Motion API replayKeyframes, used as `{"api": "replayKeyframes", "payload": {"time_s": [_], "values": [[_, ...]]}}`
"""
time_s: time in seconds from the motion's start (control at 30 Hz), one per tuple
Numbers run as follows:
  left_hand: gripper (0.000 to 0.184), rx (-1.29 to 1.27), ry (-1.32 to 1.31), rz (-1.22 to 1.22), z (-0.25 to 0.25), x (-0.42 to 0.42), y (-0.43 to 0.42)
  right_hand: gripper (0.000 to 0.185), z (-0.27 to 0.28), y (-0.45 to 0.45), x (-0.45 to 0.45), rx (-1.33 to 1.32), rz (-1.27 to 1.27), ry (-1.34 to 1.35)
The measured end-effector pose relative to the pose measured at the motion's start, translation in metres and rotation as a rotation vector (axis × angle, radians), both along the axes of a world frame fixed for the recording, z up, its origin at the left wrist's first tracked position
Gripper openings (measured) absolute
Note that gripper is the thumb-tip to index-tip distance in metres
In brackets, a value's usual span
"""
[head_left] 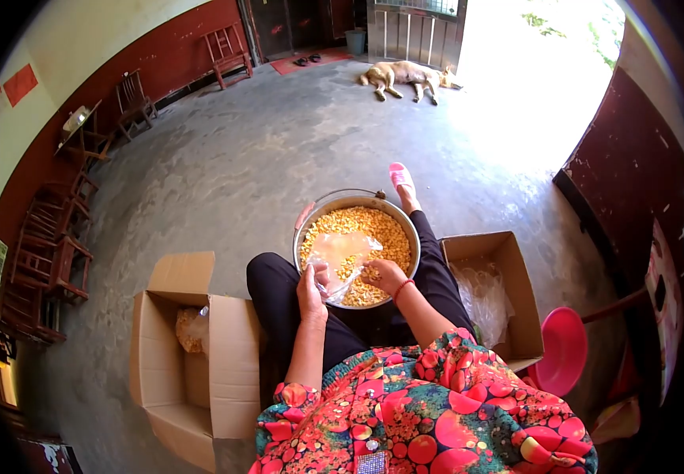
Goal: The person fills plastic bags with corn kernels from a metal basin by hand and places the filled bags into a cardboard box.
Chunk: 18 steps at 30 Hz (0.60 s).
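Note:
A metal bucket (416,246) full of yellow corn kernels (377,224) stands between my legs. My left hand (312,295) is closed on the edge of a clear plastic bag (340,248), which spreads over the kernels. On the bucket's right side, my right hand (388,278), with a red band at the wrist, is bent down over the corn beside the bag. Its fingers are curled together around some kernels, and the fingertips are partly hidden.
Left of me, an open cardboard box (169,395) holds a filled bag (192,329). Another box (525,316) on the right contains clear plastic bags (484,304), beside a pink basin (561,351). A dog (405,77) lies near the doorway; wooden chairs (65,265) line the left wall.

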<state>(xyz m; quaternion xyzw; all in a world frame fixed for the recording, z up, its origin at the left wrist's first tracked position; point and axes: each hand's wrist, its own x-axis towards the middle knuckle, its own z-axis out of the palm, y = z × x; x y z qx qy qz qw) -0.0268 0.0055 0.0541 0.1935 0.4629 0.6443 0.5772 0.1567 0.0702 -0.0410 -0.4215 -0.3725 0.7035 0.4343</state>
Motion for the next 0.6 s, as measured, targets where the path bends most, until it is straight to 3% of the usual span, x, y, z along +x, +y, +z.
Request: {"api": "replayKeyframes", "payload": {"time_s": [0.07, 0.13, 0.2, 0.27, 0.3, 0.33, 0.4, 0.47, 0.53, 0.57, 0.6], "values": [[0.03, -0.011, 0.007, 0.019, 0.003, 0.0, -0.001, 0.017, -0.005, 0.015, -0.012, -0.043, -0.016, 0.02], [0.028, -0.003, -0.003, -0.018, 0.004, -0.001, -0.002, 0.018, 0.011, 0.023, -0.025, 0.075, 0.056, 0.026], [0.028, 0.001, -0.005, -0.023, -0.001, -0.002, -0.001, 0.019, 0.048, 0.021, -0.036, 0.133, 0.115, 0.035], [0.028, 0.008, -0.007, -0.026, 0.0, -0.003, -0.001, 0.02, 0.112, -0.003, -0.041, 0.338, 0.27, -0.553], [0.029, -0.004, -0.007, -0.014, 0.003, -0.002, -0.001, 0.024, 0.108, -0.003, -0.045, 0.17, 0.149, -0.446], [0.03, -0.018, -0.007, -0.002, 0.004, -0.001, -0.002, 0.024, 0.1, -0.002, -0.042, 0.171, 0.15, -0.446], [0.03, -0.009, 0.006, 0.006, 0.004, -0.001, -0.002, 0.027, 0.083, 0.001, -0.023, -0.008, 0.225, -0.627], [0.03, -0.002, 0.018, 0.014, 0.003, 0.0, -0.001, 0.026, 0.064, 0.0, -0.007, -0.099, 0.165, -0.549], [0.03, -0.001, 0.014, 0.018, 0.002, 0.0, 0.0, 0.034, 0.05, -0.001, 0.002, -0.156, -0.143, -0.459], [0.03, -0.003, 0.015, 0.018, 0.001, 0.0, 0.0, 0.046, 0.045, -0.003, -0.002, 0.028, -0.34, -0.504], [0.03, -0.005, 0.012, 0.02, 0.001, 0.0, 0.0, 0.046, 0.042, 0.0, -0.004, 0.024, -0.342, -0.502]]}}
